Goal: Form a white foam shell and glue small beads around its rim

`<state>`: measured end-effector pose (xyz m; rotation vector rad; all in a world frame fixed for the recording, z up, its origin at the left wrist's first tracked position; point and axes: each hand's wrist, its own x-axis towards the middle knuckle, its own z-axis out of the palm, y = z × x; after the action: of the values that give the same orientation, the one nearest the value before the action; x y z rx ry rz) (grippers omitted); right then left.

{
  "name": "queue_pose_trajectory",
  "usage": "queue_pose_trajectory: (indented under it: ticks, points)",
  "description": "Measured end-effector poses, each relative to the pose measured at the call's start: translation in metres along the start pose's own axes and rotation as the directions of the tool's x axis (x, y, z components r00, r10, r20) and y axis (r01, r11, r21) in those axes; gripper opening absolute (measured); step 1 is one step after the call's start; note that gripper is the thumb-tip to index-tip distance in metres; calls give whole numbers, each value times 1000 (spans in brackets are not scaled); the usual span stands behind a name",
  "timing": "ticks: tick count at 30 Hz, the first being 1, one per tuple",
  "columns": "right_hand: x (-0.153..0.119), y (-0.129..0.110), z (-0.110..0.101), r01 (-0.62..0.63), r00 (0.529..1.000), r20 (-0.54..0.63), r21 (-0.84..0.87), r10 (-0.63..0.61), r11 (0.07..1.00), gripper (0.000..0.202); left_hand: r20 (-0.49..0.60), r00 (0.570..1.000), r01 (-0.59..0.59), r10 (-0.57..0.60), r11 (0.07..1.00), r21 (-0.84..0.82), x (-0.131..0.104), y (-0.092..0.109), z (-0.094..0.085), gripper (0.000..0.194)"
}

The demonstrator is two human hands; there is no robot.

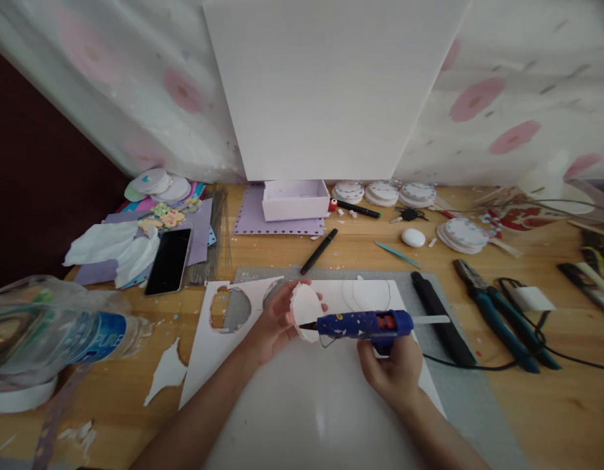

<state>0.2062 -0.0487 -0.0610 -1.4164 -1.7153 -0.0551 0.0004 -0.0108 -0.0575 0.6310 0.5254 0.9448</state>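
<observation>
The left hand [273, 329] holds a white disc [305, 305] with a scalloped pink rim, fingers curled round its sides, and the right hand [397, 372] grips a blue glue gun [350, 324] by its handle, a white glue stick [433, 320] poking out of the back. The disc is held up over the card [198, 356], midway between the tabletop's [541, 418] left and right edges; the nozzle overlaps the disc, though whether they touch I cannot tell. The card, with round holes cut in it, lies on a grey mat [471, 405]. Toward the tabletop's right edge are a black bar [443, 320] and pliers [500, 310]; a box [296, 207] stands at the far edge, and a bottle [103, 336] lies by the left edge
</observation>
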Motion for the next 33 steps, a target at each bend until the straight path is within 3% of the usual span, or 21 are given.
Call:
queue_pose_trajectory:
  ticks: [33]
  points:
    - [2, 0, -3, 44, 999, 12, -12, -44, 999, 15, -63, 997, -45, 42, 998, -51, 1, 2, -1, 71]
